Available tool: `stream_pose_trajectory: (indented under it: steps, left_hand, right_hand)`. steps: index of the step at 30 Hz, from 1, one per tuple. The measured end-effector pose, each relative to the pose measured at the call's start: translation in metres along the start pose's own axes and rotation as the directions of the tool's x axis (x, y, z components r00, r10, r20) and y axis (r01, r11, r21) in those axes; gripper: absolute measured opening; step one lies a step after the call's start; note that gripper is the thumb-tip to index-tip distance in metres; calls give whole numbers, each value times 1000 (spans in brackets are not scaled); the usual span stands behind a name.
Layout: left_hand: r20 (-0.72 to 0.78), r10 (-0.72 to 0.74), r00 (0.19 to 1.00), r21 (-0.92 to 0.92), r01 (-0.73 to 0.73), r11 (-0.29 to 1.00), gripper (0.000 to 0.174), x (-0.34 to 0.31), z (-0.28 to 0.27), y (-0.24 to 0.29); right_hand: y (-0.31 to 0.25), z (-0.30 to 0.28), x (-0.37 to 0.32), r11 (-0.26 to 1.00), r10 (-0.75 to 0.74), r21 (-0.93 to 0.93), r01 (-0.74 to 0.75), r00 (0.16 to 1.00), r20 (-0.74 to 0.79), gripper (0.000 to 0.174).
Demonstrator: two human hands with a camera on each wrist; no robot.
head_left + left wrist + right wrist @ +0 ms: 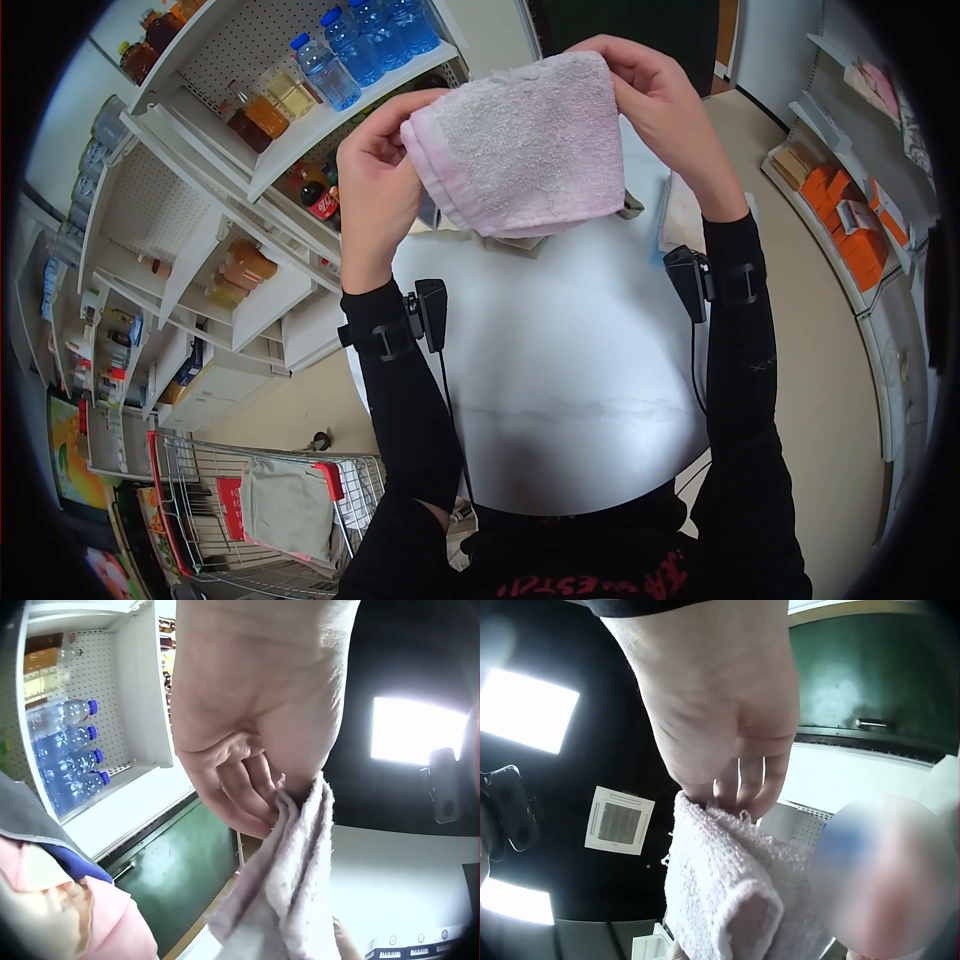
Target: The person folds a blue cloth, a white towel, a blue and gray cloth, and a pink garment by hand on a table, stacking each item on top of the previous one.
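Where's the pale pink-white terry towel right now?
Head view, upper middle: the towel is held up between left hand and right hand, above the white table.

"BLUE GIRL" on bxs (pixel 416 949); shirt txt (pixel 625 582) unclear

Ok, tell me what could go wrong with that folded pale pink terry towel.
The left hand and right hand grip the folded pale pink terry towel near its upper corners, so its lower layers might fall open. It also partly hides the crumpled grey-green cloth on the white table; lowered there, it could land on it.
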State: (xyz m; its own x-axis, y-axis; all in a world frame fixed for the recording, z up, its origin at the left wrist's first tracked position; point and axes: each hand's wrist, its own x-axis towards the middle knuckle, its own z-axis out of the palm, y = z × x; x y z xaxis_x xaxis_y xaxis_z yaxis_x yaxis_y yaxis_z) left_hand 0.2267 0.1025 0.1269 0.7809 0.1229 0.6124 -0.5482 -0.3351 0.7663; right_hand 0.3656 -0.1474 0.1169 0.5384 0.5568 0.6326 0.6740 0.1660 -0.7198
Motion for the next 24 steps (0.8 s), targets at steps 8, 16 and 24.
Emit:
stream_pose_trajectory:
  steps: [8, 16, 24]
  left_hand:
    - [40, 128, 991, -110, -123, 986, 29, 1, 1, 9]
    - [-57, 46, 997, -195, -56, 979, 12, 2, 2, 5]
    - [-169, 66, 983, -62, -78, 995, 16, 5, -4, -10]
  right_hand:
    - [-10, -9, -4, 965, -260, 61, 256, 963, 66, 22]
    - [-8, -14, -5, 959, -285, 7, 285, 957, 59, 18]
    - [-7, -14, -5, 959, -282, -18, 282, 959, 35, 20]
